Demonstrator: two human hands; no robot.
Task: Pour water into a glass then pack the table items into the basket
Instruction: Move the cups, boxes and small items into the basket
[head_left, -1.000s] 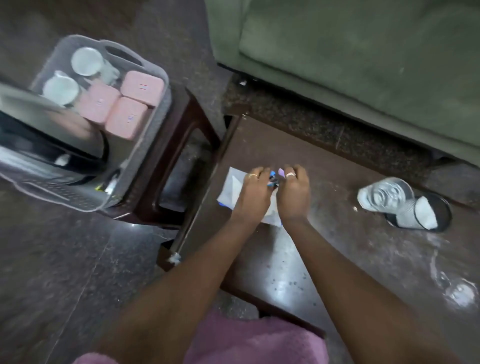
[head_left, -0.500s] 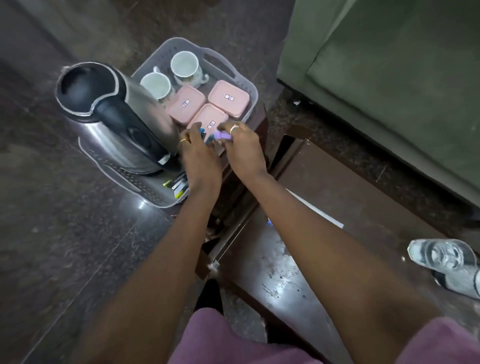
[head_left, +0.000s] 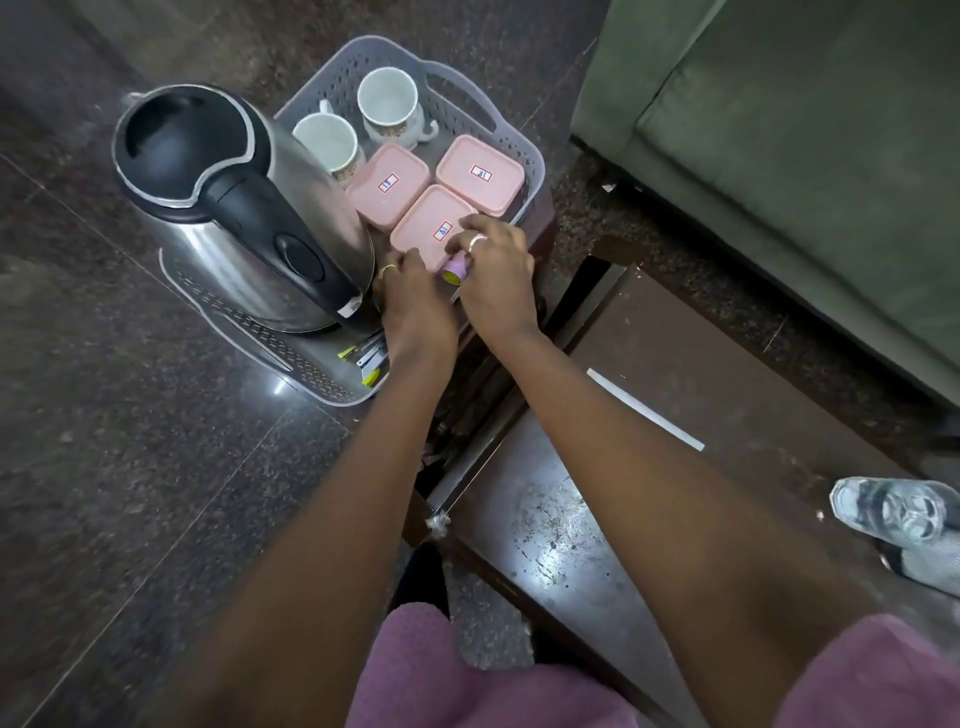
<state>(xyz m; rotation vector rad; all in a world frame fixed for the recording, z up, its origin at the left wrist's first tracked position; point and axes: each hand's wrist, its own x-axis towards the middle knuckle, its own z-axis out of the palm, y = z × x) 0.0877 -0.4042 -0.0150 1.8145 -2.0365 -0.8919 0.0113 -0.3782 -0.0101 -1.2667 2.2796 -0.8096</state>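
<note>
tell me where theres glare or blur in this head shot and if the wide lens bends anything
Head view: glare spots sit on the dark table and on the floor tile by the basket; the kettle shows soft reflections on its steel; the glass at the right edge looks smeared; both hands are slightly soft; the sofa edge bows outward.

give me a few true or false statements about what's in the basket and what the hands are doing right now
1. The kettle stands in the basket. True.
2. Four pink boxes lie in the basket. False: three pink boxes are there.
3. The right hand holds a small purple item over the basket. True.
4. The two cups lie on their sides. False: both stand upright, openings up.
5. The left hand rests on the table. False: it is at the basket, beside the kettle.
</note>
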